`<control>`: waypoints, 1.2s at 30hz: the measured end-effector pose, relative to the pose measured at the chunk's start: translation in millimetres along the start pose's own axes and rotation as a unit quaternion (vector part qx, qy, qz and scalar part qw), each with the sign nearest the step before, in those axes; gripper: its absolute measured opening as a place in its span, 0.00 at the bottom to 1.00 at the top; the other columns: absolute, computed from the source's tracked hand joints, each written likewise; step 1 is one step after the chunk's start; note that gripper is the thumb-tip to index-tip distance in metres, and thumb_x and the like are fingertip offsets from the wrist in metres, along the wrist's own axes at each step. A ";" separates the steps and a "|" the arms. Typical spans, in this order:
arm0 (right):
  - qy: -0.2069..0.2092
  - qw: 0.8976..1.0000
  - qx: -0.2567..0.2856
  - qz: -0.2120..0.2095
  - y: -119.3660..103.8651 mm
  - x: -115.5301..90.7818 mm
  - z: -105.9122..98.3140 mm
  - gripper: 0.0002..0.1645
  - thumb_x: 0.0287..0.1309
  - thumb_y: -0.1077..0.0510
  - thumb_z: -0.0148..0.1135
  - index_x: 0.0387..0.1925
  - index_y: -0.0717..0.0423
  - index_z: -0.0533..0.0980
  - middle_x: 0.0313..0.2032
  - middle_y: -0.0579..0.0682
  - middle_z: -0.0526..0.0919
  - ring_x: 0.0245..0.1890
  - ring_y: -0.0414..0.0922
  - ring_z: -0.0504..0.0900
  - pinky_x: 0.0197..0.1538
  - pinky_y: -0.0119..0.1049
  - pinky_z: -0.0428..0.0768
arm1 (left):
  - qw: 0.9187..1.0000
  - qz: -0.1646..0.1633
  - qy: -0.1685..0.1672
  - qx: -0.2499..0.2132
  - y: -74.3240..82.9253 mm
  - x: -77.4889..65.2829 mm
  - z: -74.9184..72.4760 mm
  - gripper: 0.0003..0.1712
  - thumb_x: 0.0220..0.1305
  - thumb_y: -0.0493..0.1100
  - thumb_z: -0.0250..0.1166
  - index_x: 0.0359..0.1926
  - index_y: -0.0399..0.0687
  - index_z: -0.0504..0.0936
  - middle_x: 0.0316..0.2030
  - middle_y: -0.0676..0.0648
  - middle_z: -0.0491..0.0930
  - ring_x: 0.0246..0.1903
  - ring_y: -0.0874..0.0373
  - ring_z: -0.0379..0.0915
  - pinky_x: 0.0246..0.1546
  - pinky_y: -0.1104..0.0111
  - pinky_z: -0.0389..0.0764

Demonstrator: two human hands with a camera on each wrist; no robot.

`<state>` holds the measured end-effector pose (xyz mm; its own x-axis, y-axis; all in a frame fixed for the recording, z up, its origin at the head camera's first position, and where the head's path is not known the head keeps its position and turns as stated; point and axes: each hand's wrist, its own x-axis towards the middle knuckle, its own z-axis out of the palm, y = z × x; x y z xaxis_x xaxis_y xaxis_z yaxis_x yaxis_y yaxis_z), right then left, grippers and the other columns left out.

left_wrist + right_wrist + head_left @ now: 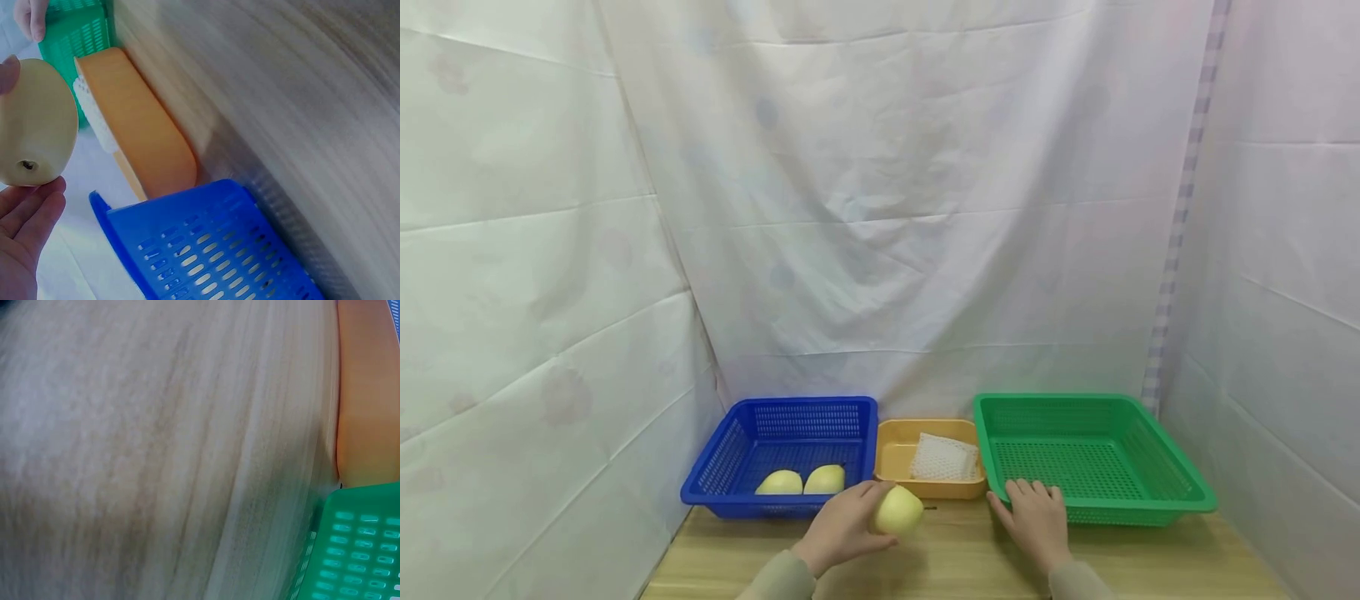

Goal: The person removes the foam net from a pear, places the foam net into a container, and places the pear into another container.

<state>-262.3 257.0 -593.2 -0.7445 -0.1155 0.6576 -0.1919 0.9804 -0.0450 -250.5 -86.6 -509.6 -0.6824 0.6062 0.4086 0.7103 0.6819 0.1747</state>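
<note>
My left hand (848, 523) holds a pale yellow pear (900, 511) between thumb and fingers, in front of the orange tray and the blue basket. In the left wrist view the pear (44, 119) shows a dark hollow at one end, with fingertips right against its skin. Two more pears (825, 480) lie inside the blue basket (730, 498). My right hand (1036, 518) rests at the near left corner of the green basket (1150, 505), its fingers over the rim. No part of that hand appears in the right wrist view.
Between the two baskets stands a shallow orange tray (925, 488) holding white foam netting (945, 457). All three containers sit in a row on a wood-grain table (955, 550). Pale cloth (925, 208) hangs behind and on both sides.
</note>
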 end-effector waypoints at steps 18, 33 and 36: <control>0.014 1.000 -0.007 -0.005 0.4 -0.8 4.7 0.24 0.51 0.37 0.67 0.20 0.45 0.67 0.20 0.41 0.69 0.20 0.42 0.64 0.29 0.41 0.63 | 1.000 -0.012 -0.007 0.014 -14.0 7.0 -27.4 0.45 0.48 0.61 0.74 0.66 0.52 0.69 0.50 0.49 0.78 0.45 0.55 0.78 0.41 0.61 0.80; 0.018 1.000 -0.013 -0.004 0.0 -0.3 3.9 0.23 0.51 0.36 0.67 0.21 0.46 0.70 0.20 0.41 0.70 0.20 0.43 0.65 0.29 0.41 0.63 | 1.000 -0.021 -0.010 0.017 -34.3 13.0 -43.1 0.46 0.51 0.68 0.68 0.67 0.52 0.68 0.53 0.48 0.78 0.46 0.55 0.78 0.41 0.60 0.80; 0.020 1.000 -0.013 -0.004 -0.4 -0.4 3.3 0.23 0.51 0.36 0.67 0.22 0.47 0.71 0.20 0.41 0.70 0.20 0.43 0.65 0.29 0.41 0.63 | 0.999 -0.020 0.005 0.030 -39.7 15.0 -45.2 0.46 0.50 0.65 0.71 0.66 0.52 0.69 0.51 0.48 0.79 0.44 0.55 0.78 0.39 0.60 0.80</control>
<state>-264.0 256.2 -596.0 -0.7174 -0.1166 0.6869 -0.1797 0.9835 -0.0207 -281.1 -123.2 -469.9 -0.7084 0.5735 0.4113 0.6704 0.7291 0.1379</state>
